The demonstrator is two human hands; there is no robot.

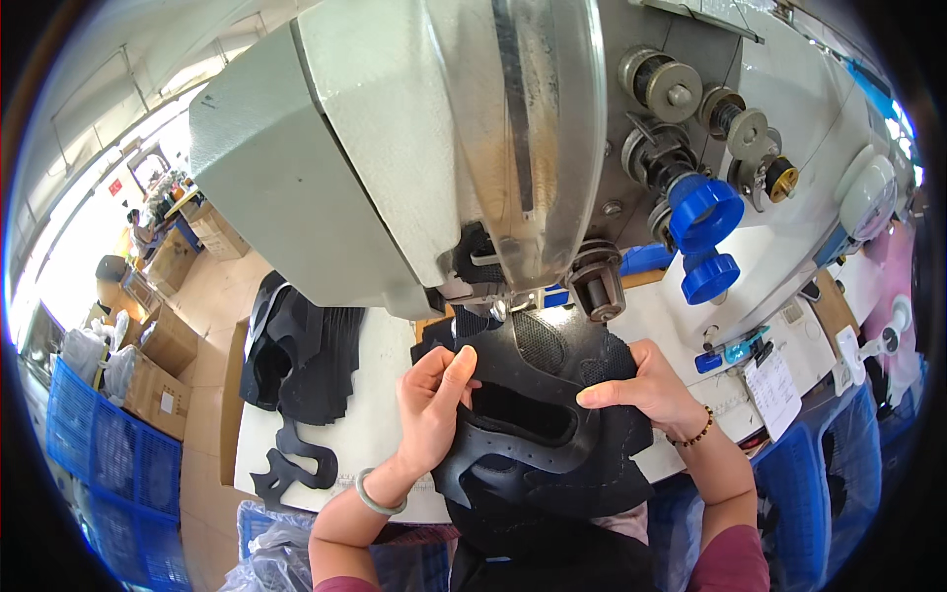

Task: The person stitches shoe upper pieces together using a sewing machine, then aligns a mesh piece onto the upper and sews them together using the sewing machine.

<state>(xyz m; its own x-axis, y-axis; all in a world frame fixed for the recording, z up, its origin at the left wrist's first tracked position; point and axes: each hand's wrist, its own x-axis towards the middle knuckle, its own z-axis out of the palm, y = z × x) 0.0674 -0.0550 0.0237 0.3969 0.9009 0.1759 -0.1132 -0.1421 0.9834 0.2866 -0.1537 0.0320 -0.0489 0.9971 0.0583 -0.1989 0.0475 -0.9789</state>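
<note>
Both of my hands hold a black shoe upper [617, 454] beneath the head of a sewing machine [385, 148]. It has mesh patches and a smooth panel with a row of small holes around a dark opening. My left hand [431, 405] pinches its left edge, thumb on top and fingers curled behind. On the other side, my right hand [646, 390] grips the upper with the thumb pressed flat near the opening; its other fingers are mostly hidden underneath. The far edge of the upper lies by the lit needle area [505, 304], where exact contact is hard to make out.
Black cut pieces [306, 345] lie fanned at the left of the white table, with a curved black piece [296, 464] nearer. Blue thread-tension knobs [706, 212] jut out at the right. A clipped paper [774, 395] lies below them. Blue crates [109, 474] and cardboard boxes stand left.
</note>
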